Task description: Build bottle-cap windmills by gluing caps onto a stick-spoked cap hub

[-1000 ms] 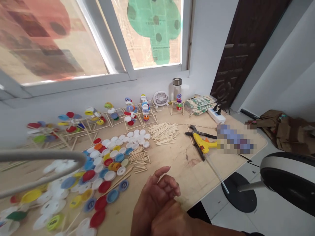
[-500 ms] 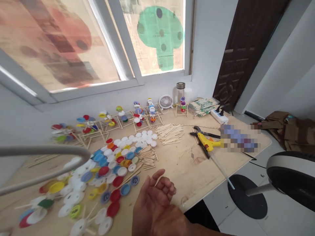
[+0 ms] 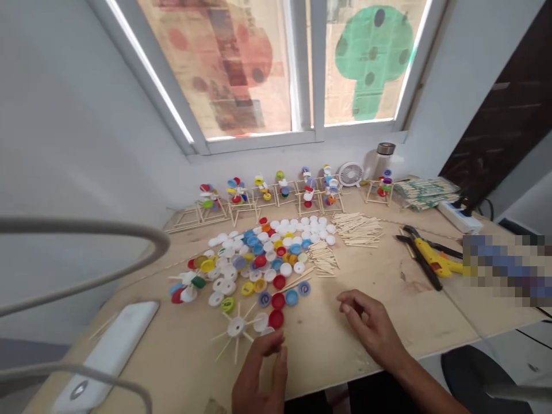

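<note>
Fingers (image 3: 350,301) of the right hand (image 3: 373,328) curve half open over the worktop (image 3: 332,359) and hold nothing. The left hand (image 3: 259,371) stands on its edge with its fingers loosely bent; it shows nothing in its grip, though part of its inner side is turned away from view. Just beyond it lies a white bottle cap (image 3: 236,326) with thin wooden sticks radiating from its rim like spokes, and a red cap (image 3: 276,319) sits just beside that. The spoked cap lies nearer the left hand than the right, and neither hand appears to touch it. The hands are well apart, wrists low, with the right forearm (image 3: 425,388) slanting in from the lower right.

Further out, loose caps (image 3: 259,259) spread across the middle of the worktop, mostly white with blue, red and yellow among them. More spoked caps (image 3: 183,290) cluster at the left end of this spread. Short sticks lie in 2 heaps (image 3: 357,229) (image 3: 322,259) to its right.

Along the window wall, 7 stick frames (image 3: 308,192) carrying stacked coloured caps stand assembled in a row, while many caps and sticks remain loose. At the right, a yellow glue gun (image 3: 432,257) lies across black-handled cutters (image 3: 420,264), below a bundle of sticks (image 3: 425,192).
</note>
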`<action>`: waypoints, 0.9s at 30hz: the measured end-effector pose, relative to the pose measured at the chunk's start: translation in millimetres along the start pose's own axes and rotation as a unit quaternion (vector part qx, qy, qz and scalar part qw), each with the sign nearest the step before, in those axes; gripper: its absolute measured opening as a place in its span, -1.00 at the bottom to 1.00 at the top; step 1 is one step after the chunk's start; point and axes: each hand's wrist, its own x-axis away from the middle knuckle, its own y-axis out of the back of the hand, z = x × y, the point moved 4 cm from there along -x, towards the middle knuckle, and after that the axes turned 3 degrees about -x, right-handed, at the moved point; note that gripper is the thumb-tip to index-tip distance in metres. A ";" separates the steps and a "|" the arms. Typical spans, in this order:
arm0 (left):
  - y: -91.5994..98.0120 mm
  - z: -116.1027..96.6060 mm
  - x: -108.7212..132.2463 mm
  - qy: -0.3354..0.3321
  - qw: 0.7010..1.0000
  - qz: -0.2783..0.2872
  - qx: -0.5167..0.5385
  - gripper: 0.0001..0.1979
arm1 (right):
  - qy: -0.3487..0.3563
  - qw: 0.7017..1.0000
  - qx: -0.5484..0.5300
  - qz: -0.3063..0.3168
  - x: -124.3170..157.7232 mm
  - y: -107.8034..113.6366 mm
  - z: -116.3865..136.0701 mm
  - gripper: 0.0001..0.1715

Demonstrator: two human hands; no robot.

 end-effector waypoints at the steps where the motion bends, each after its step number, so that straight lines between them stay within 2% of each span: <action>1: 8.7 8.0 -1.6 -0.036 0.998 -0.018 -0.048 -0.76 | -0.011 1.000 0.021 0.005 -4.3 -3.7 -5.4 -0.71; 5: 23.4 30.1 -7.1 -0.167 0.967 -0.033 -0.192 -0.77 | -0.008 0.992 0.114 0.060 -20.2 -21.1 -12.6 -0.71; 9: 23.2 36.8 -9.5 -0.236 0.928 -0.032 -0.287 -0.74 | 0.027 0.974 0.208 0.086 -33.8 -35.1 -7.8 -0.68; 13: 22.6 36.0 -14.6 -0.259 0.906 0.008 -0.334 -0.74 | 0.064 0.953 0.283 0.089 -43.4 -48.4 -2.2 -0.63; 17: 24.1 36.8 -19.4 -0.264 0.896 0.041 -0.355 -0.75 | 0.072 0.939 0.325 0.087 -54.0 -55.7 2.4 -0.68; 22: 24.4 37.8 -18.7 -0.265 0.907 0.014 -0.326 -0.77 | 0.108 0.925 0.364 0.029 -82.8 -56.7 15.8 -0.73; 27: 23.1 35.1 -18.2 -0.256 0.919 0.001 -0.300 -0.82 | 0.142 0.893 0.426 0.033 -113.8 -75.3 22.1 -0.80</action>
